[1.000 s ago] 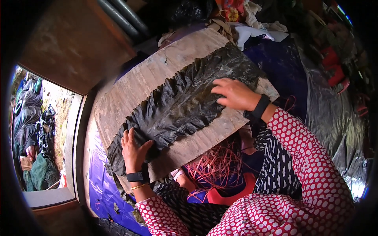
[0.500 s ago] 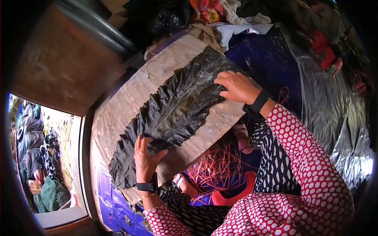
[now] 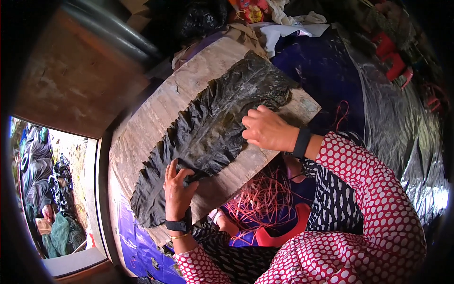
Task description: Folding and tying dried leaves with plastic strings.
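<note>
Perhaps the ruffled dark sheet (image 3: 210,120) on the wooden board (image 3: 149,118) would tear if tugged unevenly, left hand (image 3: 178,193) loosely spread over it, right hand (image 3: 268,130) curled at its edge, grip unclear.

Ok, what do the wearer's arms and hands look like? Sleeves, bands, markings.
Left hand and right hand: both ungloved. Red fabric sleeves with white dots on both arms, ending short of the wrists. Black wristband on the left wrist, another on the right. Thin gold-coloured bangle on the left only.
</note>
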Tool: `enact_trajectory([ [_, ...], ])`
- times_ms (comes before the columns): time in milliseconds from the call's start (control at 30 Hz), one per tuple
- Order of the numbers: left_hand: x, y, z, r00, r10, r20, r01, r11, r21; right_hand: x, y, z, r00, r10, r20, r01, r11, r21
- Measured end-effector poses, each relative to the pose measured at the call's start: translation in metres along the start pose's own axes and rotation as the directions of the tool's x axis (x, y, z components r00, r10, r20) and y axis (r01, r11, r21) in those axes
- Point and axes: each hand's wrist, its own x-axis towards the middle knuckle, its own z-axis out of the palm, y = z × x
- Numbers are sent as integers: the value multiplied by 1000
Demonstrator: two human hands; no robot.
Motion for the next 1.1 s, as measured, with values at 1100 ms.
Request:
enact_trajectory([
  [1100, -136, -220, -74, 559, -707, -432, 737, 663, -132, 110, 42, 52, 881, 447, 151, -465, 878, 115],
])
